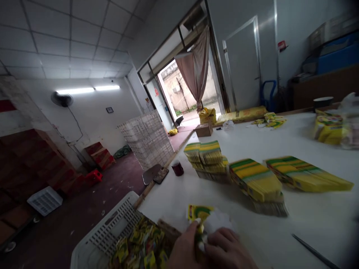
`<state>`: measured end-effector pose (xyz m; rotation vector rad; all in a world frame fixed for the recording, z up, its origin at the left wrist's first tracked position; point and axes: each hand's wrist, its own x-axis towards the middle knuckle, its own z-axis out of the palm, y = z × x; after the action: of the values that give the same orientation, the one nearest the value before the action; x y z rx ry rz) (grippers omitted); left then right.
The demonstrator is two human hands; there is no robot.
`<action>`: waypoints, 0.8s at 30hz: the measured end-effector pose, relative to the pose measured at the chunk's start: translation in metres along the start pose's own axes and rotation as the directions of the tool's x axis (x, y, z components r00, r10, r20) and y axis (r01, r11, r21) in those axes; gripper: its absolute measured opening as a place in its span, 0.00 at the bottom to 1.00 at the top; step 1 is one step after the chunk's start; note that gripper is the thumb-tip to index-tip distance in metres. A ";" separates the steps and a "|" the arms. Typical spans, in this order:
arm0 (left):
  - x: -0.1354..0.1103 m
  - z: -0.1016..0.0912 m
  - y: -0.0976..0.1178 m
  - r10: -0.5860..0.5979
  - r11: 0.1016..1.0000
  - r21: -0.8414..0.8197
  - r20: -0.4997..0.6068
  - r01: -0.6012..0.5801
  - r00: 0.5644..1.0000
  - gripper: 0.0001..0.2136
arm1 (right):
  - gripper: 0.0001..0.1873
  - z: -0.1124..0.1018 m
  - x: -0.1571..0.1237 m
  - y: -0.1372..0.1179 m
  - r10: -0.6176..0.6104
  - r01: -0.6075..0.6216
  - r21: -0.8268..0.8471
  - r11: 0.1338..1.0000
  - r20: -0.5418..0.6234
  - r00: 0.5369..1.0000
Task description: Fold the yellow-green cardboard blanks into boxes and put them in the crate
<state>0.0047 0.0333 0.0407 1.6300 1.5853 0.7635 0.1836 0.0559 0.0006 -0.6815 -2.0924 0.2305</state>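
At the table's near edge, my left hand (183,246) is closed, thumb and finger pinching a small yellow packet (199,239), partly hidden and blurred. My right hand (227,248) presses against it from the other side with curled fingers. White coverings show on some fingertips. Just beyond the hands lies a flat yellow-and-green printed packet (200,212), beside a crumpled white piece (220,220). A white plastic basket (97,233) stands to the left, holding many small yellow packets (140,239).
Stacks of yellow-green flat packs (255,179) stand across the white table (280,142). Dark tweezers (311,250) lie at right. A dark cup (177,168) and a phone (160,175) sit near the left edge. Stacked white crates (147,140) stand on the floor beyond.
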 end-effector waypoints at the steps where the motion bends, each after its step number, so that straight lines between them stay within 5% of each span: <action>1: -0.002 0.008 0.002 -0.017 1.000 0.014 -0.008 0.017 1.000 0.40 | 0.04 0.001 -0.002 -0.005 0.039 -0.037 0.036 0.999 -0.065 0.997; 4: -0.003 0.029 0.001 -0.109 0.994 -0.047 -0.174 0.102 0.979 0.39 | 0.13 0.013 -0.018 -0.017 0.200 -0.186 0.073 0.980 -0.325 0.924; 6: -0.001 0.038 -0.002 -0.135 0.987 -0.118 -0.247 0.109 0.960 0.37 | 0.21 0.028 -0.031 -0.025 0.269 -0.238 0.127 0.963 -0.399 0.877; 9: 0.002 0.044 -0.008 -0.112 0.982 -0.179 -0.280 0.063 0.954 0.31 | 0.30 0.046 -0.045 -0.037 0.306 -0.241 0.212 0.947 -0.369 0.878; 12: 0.004 0.044 -0.016 -0.104 0.993 -0.095 -0.337 0.076 0.936 0.35 | 0.27 0.043 -0.040 -0.039 0.420 -0.296 0.414 0.861 -0.251 0.872; 15: 0.002 0.044 -0.027 -0.034 0.996 0.067 -0.373 0.063 0.927 0.37 | 0.19 0.023 -0.021 -0.024 0.721 -0.472 0.649 0.597 -0.176 0.671; 16: 0.001 0.046 -0.030 0.009 0.994 0.108 -0.350 0.031 0.937 0.37 | 0.18 0.017 -0.015 -0.016 0.757 -0.502 0.669 0.549 -0.142 0.638; 19: -0.004 0.052 -0.036 0.131 0.986 0.132 -0.270 -0.098 0.954 0.36 | 0.11 0.008 -0.001 0.000 0.757 -0.576 0.702 0.419 0.081 0.649; 22: -0.009 0.059 -0.033 0.193 0.981 0.088 -0.286 -0.175 0.938 0.36 | 0.17 0.019 0.000 0.001 0.732 -0.523 0.851 -0.055 0.390 0.558; 24: -0.010 0.061 -0.030 0.200 0.980 0.065 -0.273 -0.190 0.941 0.36 | 0.20 0.031 -0.004 -0.005 0.688 -0.479 0.844 -0.243 0.498 0.528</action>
<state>0.0374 0.0165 -0.0173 1.7878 1.6523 1.1156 0.1584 0.0525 -0.0177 -0.7339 -0.7042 1.9049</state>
